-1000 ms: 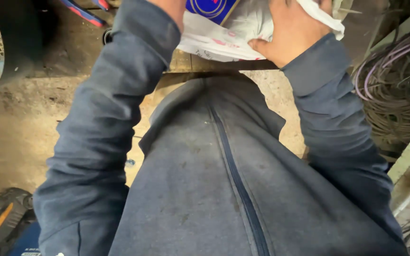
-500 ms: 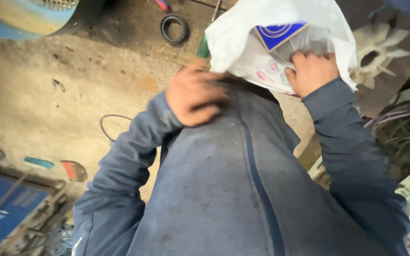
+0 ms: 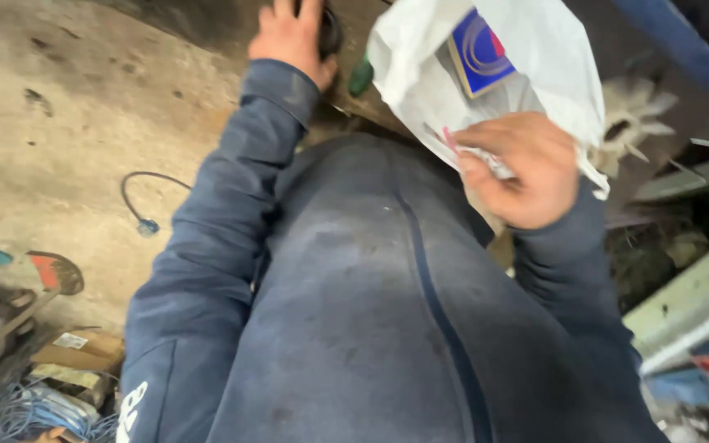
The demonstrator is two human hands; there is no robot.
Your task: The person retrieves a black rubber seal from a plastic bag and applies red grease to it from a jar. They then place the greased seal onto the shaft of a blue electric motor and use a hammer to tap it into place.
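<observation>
My right hand (image 3: pixel 519 168) grips the lower edge of a white plastic bag (image 3: pixel 486 66) with a blue and red printed patch, held up in front of my dark blue zip jacket (image 3: pixel 371 312). My left hand (image 3: pixel 293 37) is stretched forward at the top of the view, fingers resting on a dark round object (image 3: pixel 331 31) that is mostly hidden behind it. A green piece (image 3: pixel 361 75) shows between the left hand and the bag.
Dusty concrete floor (image 3: pixel 67 107) on the left with a loose black cable (image 3: pixel 145 201). Tools, a cardboard box (image 3: pixel 75 353) and blue wire lie at lower left. A white fan wheel (image 3: pixel 633 123) and metal beams (image 3: pixel 691 303) crowd the right.
My left hand has left the bag and my chest and reached forward to the dark round object. The right hand still holds the bag, now lower on it.
</observation>
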